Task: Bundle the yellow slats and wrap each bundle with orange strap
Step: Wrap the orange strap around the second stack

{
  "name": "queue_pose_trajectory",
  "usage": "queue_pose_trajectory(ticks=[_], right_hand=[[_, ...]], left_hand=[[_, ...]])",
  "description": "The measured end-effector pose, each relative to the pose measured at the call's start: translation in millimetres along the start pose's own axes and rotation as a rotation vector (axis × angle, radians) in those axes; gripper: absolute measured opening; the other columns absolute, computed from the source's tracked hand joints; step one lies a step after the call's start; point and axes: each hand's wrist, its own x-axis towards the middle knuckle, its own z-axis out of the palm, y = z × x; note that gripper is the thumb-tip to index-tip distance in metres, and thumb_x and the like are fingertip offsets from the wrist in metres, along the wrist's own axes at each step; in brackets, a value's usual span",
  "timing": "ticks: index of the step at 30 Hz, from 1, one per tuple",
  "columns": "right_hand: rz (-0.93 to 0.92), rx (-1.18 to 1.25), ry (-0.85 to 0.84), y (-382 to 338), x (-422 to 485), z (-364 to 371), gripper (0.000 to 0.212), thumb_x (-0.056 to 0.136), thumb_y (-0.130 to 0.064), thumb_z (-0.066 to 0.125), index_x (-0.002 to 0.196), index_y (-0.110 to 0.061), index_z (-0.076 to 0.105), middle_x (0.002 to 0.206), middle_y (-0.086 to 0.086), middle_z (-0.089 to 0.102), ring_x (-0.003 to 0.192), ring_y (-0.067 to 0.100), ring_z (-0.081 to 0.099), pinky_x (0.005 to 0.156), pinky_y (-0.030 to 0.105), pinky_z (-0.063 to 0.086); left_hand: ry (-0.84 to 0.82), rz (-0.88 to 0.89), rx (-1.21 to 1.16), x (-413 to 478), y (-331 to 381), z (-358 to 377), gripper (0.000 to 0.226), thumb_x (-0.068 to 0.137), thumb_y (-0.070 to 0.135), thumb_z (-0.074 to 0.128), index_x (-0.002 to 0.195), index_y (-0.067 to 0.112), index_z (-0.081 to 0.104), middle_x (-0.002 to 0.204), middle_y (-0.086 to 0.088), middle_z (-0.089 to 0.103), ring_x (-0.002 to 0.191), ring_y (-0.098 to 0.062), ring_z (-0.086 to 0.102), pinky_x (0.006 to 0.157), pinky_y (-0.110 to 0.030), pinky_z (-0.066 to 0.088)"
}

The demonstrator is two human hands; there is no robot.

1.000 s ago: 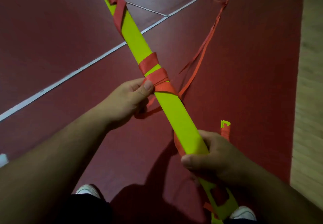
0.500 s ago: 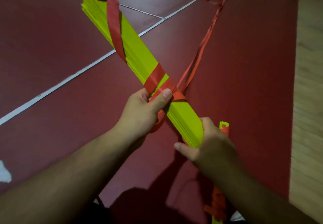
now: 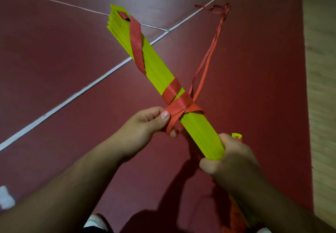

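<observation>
Yellow slat bundle (image 3: 160, 72) slants above the red floor (image 3: 54, 54); left grip (image 3: 144, 125) pinches the orange strap (image 3: 179, 103) wound round its middle, right grip (image 3: 231, 160) clasps its near part.

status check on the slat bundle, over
Left hand pinching flat orange strap at mid-bundle wrap. Right hand gripping near end of yellow slat bundle. Loose strap tail trails onto red floor.

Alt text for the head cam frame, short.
A person's left hand pinches orange strap wound round the middle of a yellow slat bundle, while the right hand grips the bundle's near end. Loose strap trails away over the dark red floor.
</observation>
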Motion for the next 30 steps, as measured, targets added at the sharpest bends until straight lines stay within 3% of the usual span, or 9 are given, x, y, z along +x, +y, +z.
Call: queue_pose_trajectory(ticks=[3, 8, 13, 16, 20, 23, 25, 27, 30], right_hand=[[0.01, 0.016, -0.03, -4, -2, -2, 0.03, 0.06, -0.035, 0.075, 0.069, -0.02, 0.05, 0.06, -0.003, 0.052, 0.056, 0.009, 0.047, 0.048, 0.023, 0.031], [0.064, 0.188, -0.248, -12, -5, -8, 0.021, 0.061, -0.028, 0.072, 0.073, -0.016, 0.06, 0.054, -0.004, 0.054, 0.046, 0.007, 0.047, 0.045, 0.018, 0.035], [0.193, 0.678, -0.595, -18, -12, -7, 0.046, 0.048, -0.021, 0.064, 0.086, 0.0, 0.053, 0.051, 0.018, 0.048, 0.036, 0.021, 0.042, 0.041, 0.026, 0.037], [0.289, 0.958, -0.8, -17, -17, -1, 0.052, 0.041, -0.018, 0.068, 0.088, 0.0, 0.053, 0.059, 0.022, 0.046, 0.034, 0.02, 0.04, 0.04, 0.024, 0.037], [0.312, 1.259, -1.028, -17, -22, -3, 0.038, 0.043, -0.007, 0.066, 0.08, -0.002, 0.06, 0.059, 0.019, 0.048, 0.034, 0.018, 0.044, 0.041, 0.019, 0.038], [0.276, 1.387, -1.159, -16, -20, -7, 0.041, 0.049, -0.005, 0.067, 0.087, 0.004, 0.055, 0.059, 0.019, 0.053, 0.038, 0.021, 0.052, 0.043, 0.02, 0.045], [0.249, 1.244, -1.084, -14, -11, -6, 0.041, 0.051, -0.014, 0.072, 0.088, 0.002, 0.063, 0.065, 0.027, 0.058, 0.045, 0.025, 0.058, 0.047, 0.025, 0.049], [0.151, 0.869, -0.799, -12, -3, -2, 0.041, 0.053, -0.03, 0.071, 0.089, -0.011, 0.07, 0.082, 0.03, 0.066, 0.058, 0.022, 0.065, 0.055, 0.026, 0.051], [0.002, 0.463, -0.257, -9, -2, 6, 0.059, 0.052, -0.049, 0.077, 0.108, -0.033, 0.063, 0.099, -0.009, 0.073, 0.084, -0.001, 0.066, 0.071, 0.011, 0.047]], left_hand=[[0.007, -0.025, -0.04, -1, 2, 3, 0.036, 0.098, 0.032, 0.046, 0.077, 0.004, 0.052, 0.064, -0.007, 0.056, 0.062, -0.02, 0.056, 0.071, -0.031, 0.048], [0.119, 0.026, 0.169, 1, 8, -5, 0.039, 0.098, 0.035, 0.056, 0.072, 0.005, 0.055, 0.057, -0.002, 0.054, 0.053, -0.01, 0.05, 0.059, -0.019, 0.045], [0.109, -0.024, -0.065, 1, 7, 6, 0.033, 0.094, 0.037, 0.053, 0.064, 0.025, 0.056, 0.05, -0.002, 0.044, 0.047, -0.018, 0.041, 0.06, -0.039, 0.045], [0.099, -0.037, -0.055, 2, 4, 7, 0.032, 0.091, 0.047, 0.055, 0.091, 0.015, 0.058, 0.057, 0.003, 0.05, 0.047, -0.013, 0.044, 0.051, -0.028, 0.042], [-0.011, -0.081, -0.19, -2, 0, 7, 0.087, 0.074, 0.069, 0.07, 0.115, -0.005, 0.052, 0.064, -0.007, 0.053, 0.051, -0.014, 0.048, 0.052, -0.024, 0.034], [-0.073, 0.001, -0.32, -4, 6, 14, 0.077, 0.081, 0.061, 0.067, 0.103, -0.01, 0.048, 0.056, -0.001, 0.05, 0.045, -0.011, 0.042, 0.052, -0.022, 0.03], [0.04, 0.019, -0.315, -4, 14, 20, 0.05, 0.086, 0.054, 0.063, 0.087, 0.004, 0.052, 0.055, -0.003, 0.047, 0.044, -0.015, 0.038, 0.05, -0.021, 0.03], [0.224, 0.01, -0.234, -3, 19, 25, 0.037, 0.092, 0.045, 0.059, 0.082, 0.01, 0.054, 0.055, -0.005, 0.048, 0.043, -0.017, 0.039, 0.046, -0.022, 0.032], [0.444, -0.015, -0.15, -1, 25, 35, 0.03, 0.099, 0.034, 0.057, 0.077, 0.014, 0.054, 0.051, 0.006, 0.044, 0.04, -0.011, 0.038, 0.045, -0.025, 0.037]])
